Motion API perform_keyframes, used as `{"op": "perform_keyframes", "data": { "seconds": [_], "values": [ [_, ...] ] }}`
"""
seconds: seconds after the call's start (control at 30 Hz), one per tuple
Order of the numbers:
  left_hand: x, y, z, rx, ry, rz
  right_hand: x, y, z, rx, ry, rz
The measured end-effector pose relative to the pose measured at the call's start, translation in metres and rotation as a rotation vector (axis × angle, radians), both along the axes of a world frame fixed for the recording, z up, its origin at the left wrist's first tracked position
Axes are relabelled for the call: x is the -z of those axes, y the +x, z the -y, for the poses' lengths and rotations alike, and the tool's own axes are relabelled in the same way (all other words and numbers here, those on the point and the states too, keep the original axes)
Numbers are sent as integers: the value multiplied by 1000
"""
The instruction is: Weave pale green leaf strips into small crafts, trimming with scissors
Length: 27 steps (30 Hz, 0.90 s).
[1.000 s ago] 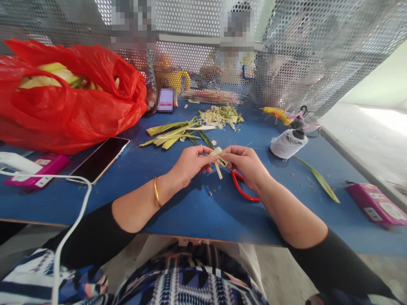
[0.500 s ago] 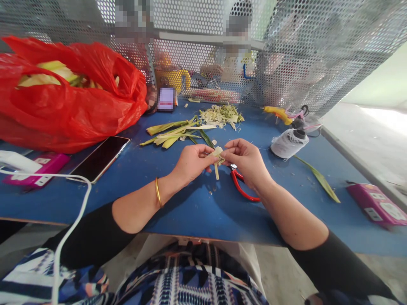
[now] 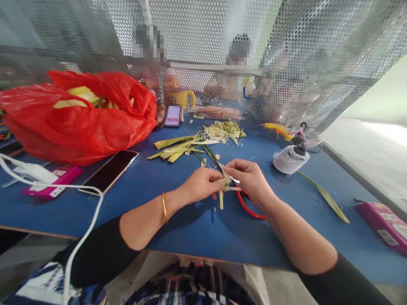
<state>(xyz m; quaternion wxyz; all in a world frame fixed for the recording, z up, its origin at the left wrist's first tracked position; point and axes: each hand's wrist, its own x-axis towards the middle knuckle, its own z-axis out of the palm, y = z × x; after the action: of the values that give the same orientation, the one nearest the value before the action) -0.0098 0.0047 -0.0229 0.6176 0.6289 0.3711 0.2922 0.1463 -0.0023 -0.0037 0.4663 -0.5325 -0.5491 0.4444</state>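
Note:
My left hand [image 3: 205, 185], with a gold bangle at its wrist, is closed on a small pale piece of folded husk [image 3: 226, 181] with narrow strips hanging from it. The fingers of my right hand [image 3: 248, 176] pinch the upper edge of that same piece. Red-handled scissors [image 3: 246, 208] lie on the blue table just under my right hand, their blades partly hidden. Beyond my hands are long green-yellow husk leaves [image 3: 179, 148] and a heap of shredded husk bits [image 3: 224, 130].
A red plastic bag [image 3: 104, 127] with husks and a dark phone [image 3: 111, 171] are at left. White thread spool [image 3: 291, 159], yellow tool [image 3: 278, 130], single leaf [image 3: 327, 198] and magenta power strip [image 3: 384, 224] lie right. Perforated metal screen [image 3: 197, 38] stands behind; a white cable crosses at left.
The whole view has shifted, so objects appear lower. My right hand's fingers have moved to the top of the husk piece, and a strip now sticks out rightward from it.

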Motion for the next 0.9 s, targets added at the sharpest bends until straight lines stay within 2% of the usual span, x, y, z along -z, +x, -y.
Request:
{"op": "perform_keyframes", "data": {
  "seconds": [0.13, 0.4, 0.77, 0.9],
  "values": [
    [-4, -1, 3, 85, -123, 59, 0, -3, 1, 100, -48, -125],
    [-13, 0, 5, 70, -196, 107, 1, -4, -1, 126, -132, -308],
    [-6, 0, 3, -50, -119, 67, 3, -7, -1, 146, -132, -353],
    [-7, -1, 0, -156, -189, 74, 1, -2, -2, 160, -130, -253]
  ]
}}
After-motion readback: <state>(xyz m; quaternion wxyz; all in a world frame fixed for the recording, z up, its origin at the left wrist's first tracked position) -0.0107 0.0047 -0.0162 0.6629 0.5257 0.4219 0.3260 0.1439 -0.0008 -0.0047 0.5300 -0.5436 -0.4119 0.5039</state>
